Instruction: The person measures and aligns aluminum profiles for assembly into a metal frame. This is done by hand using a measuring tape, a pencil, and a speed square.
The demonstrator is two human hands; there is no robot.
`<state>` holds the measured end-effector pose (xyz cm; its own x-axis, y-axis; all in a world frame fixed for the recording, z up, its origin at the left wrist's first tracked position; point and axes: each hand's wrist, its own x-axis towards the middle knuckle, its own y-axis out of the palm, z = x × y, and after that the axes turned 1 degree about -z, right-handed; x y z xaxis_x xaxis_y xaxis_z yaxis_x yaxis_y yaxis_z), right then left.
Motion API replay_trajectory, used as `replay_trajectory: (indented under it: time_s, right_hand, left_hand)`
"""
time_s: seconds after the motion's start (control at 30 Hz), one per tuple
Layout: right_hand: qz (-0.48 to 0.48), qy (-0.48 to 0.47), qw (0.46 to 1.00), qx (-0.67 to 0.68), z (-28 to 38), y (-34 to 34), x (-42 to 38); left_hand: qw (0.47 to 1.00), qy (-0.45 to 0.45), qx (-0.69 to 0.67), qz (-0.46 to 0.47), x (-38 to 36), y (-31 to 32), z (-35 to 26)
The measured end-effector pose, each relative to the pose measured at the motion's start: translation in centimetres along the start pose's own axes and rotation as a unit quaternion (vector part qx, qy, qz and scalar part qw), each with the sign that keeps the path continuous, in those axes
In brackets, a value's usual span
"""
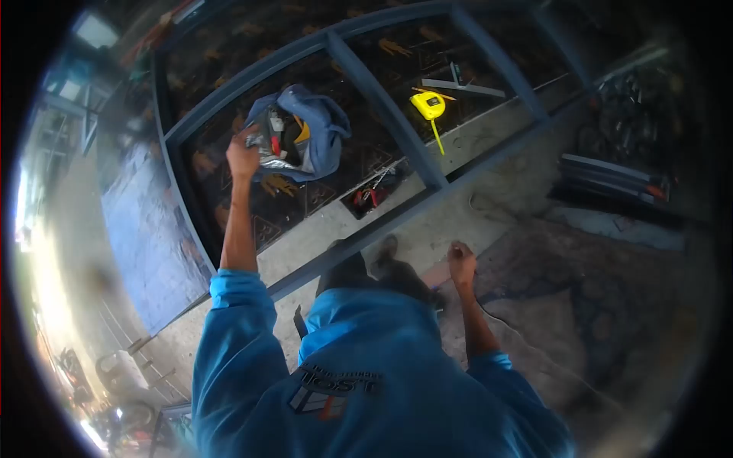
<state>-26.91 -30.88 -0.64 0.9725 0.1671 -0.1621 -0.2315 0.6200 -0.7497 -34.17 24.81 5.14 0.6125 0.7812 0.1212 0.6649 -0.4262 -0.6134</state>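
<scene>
A blue cloth bag (330, 141) with a silvery lining lies open inside the metal frame, with tools in it, among them something red and grey and a yellow-orange piece. My left hand (244, 155) reaches to its left rim, fingers closed on the edge. My right hand (461, 264) hangs low over the floor, right of my legs, its fingers curled in and nothing showing in them. A yellow tape measure (429, 104) with some blade pulled out lies in the frame's neighbouring bay. Behind it are an orange pencil (434, 93) and a metal square (464, 88).
The blue-grey metal frame (382, 114) spans the space before me, its crossbars dividing it into bays. Red-handled pliers (368, 200) lie by its near bar. Dark metal lengths (611, 183) are stacked at right, and a patterned rug (588, 305) covers the floor there.
</scene>
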Motion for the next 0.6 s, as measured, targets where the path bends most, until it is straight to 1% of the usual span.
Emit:
replay_trajectory:
  time_s: [0.03,0.07,0.1,0.13,0.17,0.2,0.23,0.27,0.3,0.33,0.37,0.4,0.43,0.47,0.5,0.53,0.57,0.6]
  right_hand:
    - [-0.045,-0.048,0.998,0.010,1.8,-0.9,3.5]
    - [-0.084,-0.102,0.991,0.021,2.6,-1.1,7.2]
    - [-0.099,-0.149,0.983,0.036,4.8,-1.8,10.5]
    - [-0.093,-0.172,0.980,0.037,9.4,-2.4,15.8]
    - [-0.087,-0.202,0.975,0.036,10.7,-1.3,18.8]
    - [-0.082,-0.228,0.970,0.029,11.2,-1.0,20.8]
    - [-0.081,-0.212,0.974,0.017,11.9,-0.5,21.8]
    - [-0.082,-0.204,0.975,0.013,13.2,0.0,23.5]
    - [-0.090,-0.208,0.974,0.016,14.5,0.3,25.2]
    - [-0.081,-0.197,0.977,0.009,15.8,1.1,26.8]
    - [-0.069,-0.182,0.981,0.001,16.6,1.9,28.2]
    - [-0.093,-0.207,0.974,-0.018,17.6,2.8,30.3]
    - [-0.114,-0.229,0.966,-0.041,18.1,3.6,32.8]
    - [-0.096,-0.277,0.952,-0.091,17.4,4.8,36.2]
    - [-0.073,-0.321,0.934,-0.139,16.3,6.1,38.7]
    - [-0.014,-0.299,0.937,-0.178,16.3,6.4,39.7]
    - [0.041,-0.280,0.935,-0.214,16.9,6.6,40.6]
    - [0.141,-0.224,0.941,-0.213,18.8,5.5,40.7]
  left_hand:
    - [0.997,0.037,0.061,-0.034,0.4,-1.5,0.7]
    - [0.995,0.016,0.094,-0.030,0.4,-3.2,0.2]
    - [0.994,-0.023,0.098,-0.039,0.4,-4.1,0.6]
    - [0.992,-0.056,0.073,-0.081,0.6,-5.7,0.9]
    - [0.986,-0.108,0.089,-0.092,0.8,-6.7,0.5]
    - [0.990,-0.092,0.054,-0.089,1.5,-7.6,3.5]
    - [0.993,-0.084,0.022,-0.082,1.4,-8.5,6.2]
    - [0.991,-0.060,0.083,-0.087,0.9,-8.5,5.6]
    - [0.983,-0.034,0.147,-0.101,1.0,-8.9,4.6]
    - [0.983,-0.026,0.147,-0.107,0.9,-8.5,2.8]
    - [0.953,0.022,0.234,-0.193,0.0,-7.1,-0.2]
    - [0.906,0.068,0.316,-0.274,-0.8,-5.3,-3.3]
    - [0.919,0.107,0.260,-0.275,-1.5,-3.7,-6.9]
    - [0.929,0.143,0.202,-0.275,-2.3,-1.6,-10.2]
    - [0.969,0.113,0.095,-0.198,-3.1,1.0,-12.0]
    - [0.984,0.073,-0.075,-0.141,-4.0,5.1,-14.2]
    - [0.994,0.005,-0.098,-0.037,-4.8,8.3,-18.0]
    - [0.988,-0.020,-0.146,0.054,-5.1,12.0,-20.0]
